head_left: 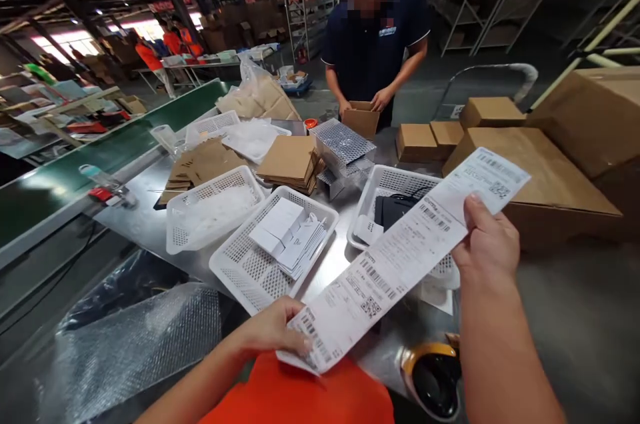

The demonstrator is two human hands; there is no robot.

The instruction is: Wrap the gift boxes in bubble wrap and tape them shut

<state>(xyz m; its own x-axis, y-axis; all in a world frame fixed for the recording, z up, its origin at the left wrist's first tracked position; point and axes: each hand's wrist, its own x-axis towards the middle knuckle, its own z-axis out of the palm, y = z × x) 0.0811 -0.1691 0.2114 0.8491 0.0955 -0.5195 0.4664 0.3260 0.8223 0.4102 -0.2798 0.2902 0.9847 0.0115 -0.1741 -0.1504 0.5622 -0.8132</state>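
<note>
**Long strip of printed labels, one hand at each end**

So the label strip (380, 271) is up above the metal table, and I'm using the white basket (260, 277) with the folded papers (290, 237) as my landmark. The strip's low end is on the near side of that basket, and the rest slants up and away to the right of it. Left hand (285, 331) has the low end pinched, thumb on the printed face; right hand (487, 237) is gripping the edge near the far end, thumb on top. Can't really see the fingers tucked underneath on either.

Handling-wise, my guess: next to no weight, bendy, kinda slick, and easy to crease or tear if you yank it. I'd hold the ends by the edges, light pinch, thumbs off the barcodes.

Across the table, beyond the basket, a co-worker (373, 51) has both hands on a small cardboard box (362, 121).
</note>
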